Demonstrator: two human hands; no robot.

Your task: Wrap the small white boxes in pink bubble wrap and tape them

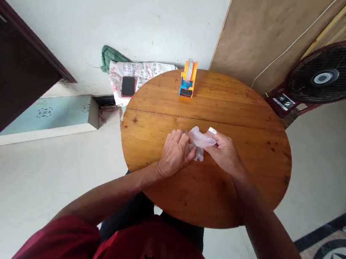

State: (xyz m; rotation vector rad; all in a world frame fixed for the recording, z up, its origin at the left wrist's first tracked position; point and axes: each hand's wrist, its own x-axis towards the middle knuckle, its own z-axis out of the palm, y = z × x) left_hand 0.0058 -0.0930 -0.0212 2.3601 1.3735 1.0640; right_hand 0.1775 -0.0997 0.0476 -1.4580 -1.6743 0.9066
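A crumpled, thin whitish plastic sheet or bag (pixel 202 139) is stretched between my two hands, just above the round wooden table (pixel 190 195). My left hand (pixel 175 151) has its fingers curled around the left end, and a loose flap hangs by its thumb. On the other side my right hand (pixel 223 151) pinches the right edge between thumb and fingers. A small white, shiny patch shows at the right fingertips; I cannot tell what it is. Farther back on the tabletop stands an orange and blue tape dispenser (pixel 188 80), apart from both hands.
Behind the table's left edge lies a printed white sack (pixel 145 72) with a dark phone-like object (pixel 128 86) on it and a green bag (pixel 112 58) beside it. An electric fan (pixel 329 78) stands at the back right. A white wall (pixel 144 11) rises behind the table.
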